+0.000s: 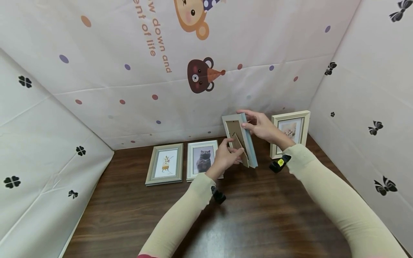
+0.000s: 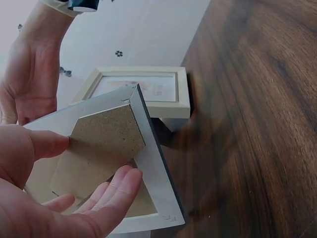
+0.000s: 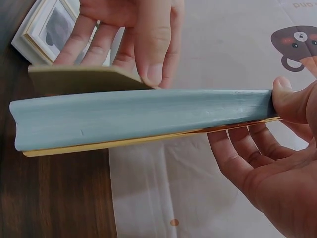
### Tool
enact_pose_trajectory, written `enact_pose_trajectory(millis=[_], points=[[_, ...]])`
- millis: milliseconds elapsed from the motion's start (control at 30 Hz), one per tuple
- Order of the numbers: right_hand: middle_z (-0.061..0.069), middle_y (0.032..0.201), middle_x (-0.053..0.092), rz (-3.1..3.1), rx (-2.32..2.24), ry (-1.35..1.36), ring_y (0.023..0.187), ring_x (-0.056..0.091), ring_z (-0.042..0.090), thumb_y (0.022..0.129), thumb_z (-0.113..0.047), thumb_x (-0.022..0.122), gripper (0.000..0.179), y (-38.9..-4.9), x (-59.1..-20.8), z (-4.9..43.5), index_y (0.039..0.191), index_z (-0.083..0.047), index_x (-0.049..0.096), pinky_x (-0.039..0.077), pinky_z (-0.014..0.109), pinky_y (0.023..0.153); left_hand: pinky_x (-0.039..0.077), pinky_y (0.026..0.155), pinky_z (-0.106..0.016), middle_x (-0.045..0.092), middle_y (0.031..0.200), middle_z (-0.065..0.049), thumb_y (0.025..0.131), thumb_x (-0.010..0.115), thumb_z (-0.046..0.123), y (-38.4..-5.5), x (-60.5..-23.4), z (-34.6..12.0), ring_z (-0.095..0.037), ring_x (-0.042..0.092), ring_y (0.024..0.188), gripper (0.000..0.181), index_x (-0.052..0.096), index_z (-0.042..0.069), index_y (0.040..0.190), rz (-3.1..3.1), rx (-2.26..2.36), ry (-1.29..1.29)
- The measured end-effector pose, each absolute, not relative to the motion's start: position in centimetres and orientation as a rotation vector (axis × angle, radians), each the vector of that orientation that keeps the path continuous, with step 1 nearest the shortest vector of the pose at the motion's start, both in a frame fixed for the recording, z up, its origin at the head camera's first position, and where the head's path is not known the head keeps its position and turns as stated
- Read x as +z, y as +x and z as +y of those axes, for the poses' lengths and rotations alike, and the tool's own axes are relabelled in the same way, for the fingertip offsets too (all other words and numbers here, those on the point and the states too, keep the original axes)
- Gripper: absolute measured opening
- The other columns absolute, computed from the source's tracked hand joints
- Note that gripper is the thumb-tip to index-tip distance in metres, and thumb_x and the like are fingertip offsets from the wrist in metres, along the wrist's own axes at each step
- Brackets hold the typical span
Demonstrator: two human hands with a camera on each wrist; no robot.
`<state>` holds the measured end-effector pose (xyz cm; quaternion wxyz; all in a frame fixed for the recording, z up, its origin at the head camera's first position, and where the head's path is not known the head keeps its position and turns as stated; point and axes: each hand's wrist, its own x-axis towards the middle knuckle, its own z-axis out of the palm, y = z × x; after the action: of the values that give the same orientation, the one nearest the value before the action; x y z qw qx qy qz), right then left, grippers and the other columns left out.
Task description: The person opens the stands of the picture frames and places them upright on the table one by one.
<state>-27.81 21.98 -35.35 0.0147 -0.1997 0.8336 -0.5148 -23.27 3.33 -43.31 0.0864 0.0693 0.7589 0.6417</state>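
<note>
A pale blue picture frame [image 1: 252, 152] is held up off the table with its brown backing turned toward me. My right hand [image 1: 262, 128] grips it near the top, thumb on the back side and fingers on the front, as the right wrist view shows. The frame's brown stand flap [image 2: 106, 141] is swung out from the backing. My left hand [image 1: 224, 157] pinches this flap, thumb on one face and fingers on the other. In the right wrist view the blue side edge [image 3: 143, 116] has a gold strip along its front. The frame's picture is hidden.
Left of the held frame, a white frame [image 1: 189, 161] with a cat picture and a grey-beige frame [image 1: 179, 163] with a plant picture rest on the brown table [image 1: 129, 215]. A cream frame [image 1: 304, 129] stands at right. Printed cloth walls [image 1: 129, 118] enclose the table.
</note>
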Motion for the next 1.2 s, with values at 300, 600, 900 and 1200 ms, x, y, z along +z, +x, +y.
enact_pose_trajectory(millis=[300, 600, 900, 1200], points=[[0.016, 0.095, 0.057, 2.627, -1.565, -0.672, 0.075, 0.053, 0.025, 0.105, -0.018, 0.060, 0.050, -27.8, -35.2, 22.3, 0.154, -0.023, 0.049, 0.050, 0.031, 0.062, 0.063, 0.064, -0.041, 0.072, 0.092, -0.011, 0.095, 0.075, 0.017, -23.5, -43.0, 2.6, -0.041, 0.074, 0.083, 0.055, 0.051, 0.011, 0.144, 2.250, 1.906, 0.200], [0.016, 0.096, 0.056, 2.643, -1.554, -0.684, 0.073, 0.053, 0.028, 0.105, -0.015, 0.060, 0.049, -27.8, -35.2, 22.2, 0.153, -0.024, 0.050, 0.050, 0.032, 0.061, 0.062, 0.071, -0.048, 0.073, 0.096, -0.012, 0.091, 0.073, 0.011, -23.8, -42.7, 1.8, -0.022, 0.072, 0.069, 0.052, 0.054, 0.008, 0.140, 2.225, 1.917, 0.174], [0.017, 0.103, 0.066, 2.702, -1.449, -0.767, 0.077, 0.059, 0.033, 0.106, -0.014, 0.059, 0.051, -27.6, -35.1, 22.2, 0.155, -0.019, 0.046, 0.053, 0.034, 0.062, 0.062, 0.068, -0.038, 0.073, 0.096, -0.012, 0.094, 0.072, 0.014, -24.1, -42.6, 0.4, -0.019, 0.070, 0.070, 0.047, 0.057, 0.006, 0.138, 2.281, 1.842, 0.169], [0.018, 0.102, 0.066, 2.715, -1.453, -0.750, 0.075, 0.058, 0.036, 0.105, -0.010, 0.060, 0.052, -27.4, -35.0, 22.1, 0.155, -0.015, 0.046, 0.051, 0.034, 0.059, 0.062, 0.067, -0.037, 0.073, 0.096, -0.011, 0.095, 0.071, 0.013, -24.4, -42.7, -0.1, -0.018, 0.070, 0.071, 0.042, 0.060, 0.007, 0.135, 2.267, 1.836, 0.186]])
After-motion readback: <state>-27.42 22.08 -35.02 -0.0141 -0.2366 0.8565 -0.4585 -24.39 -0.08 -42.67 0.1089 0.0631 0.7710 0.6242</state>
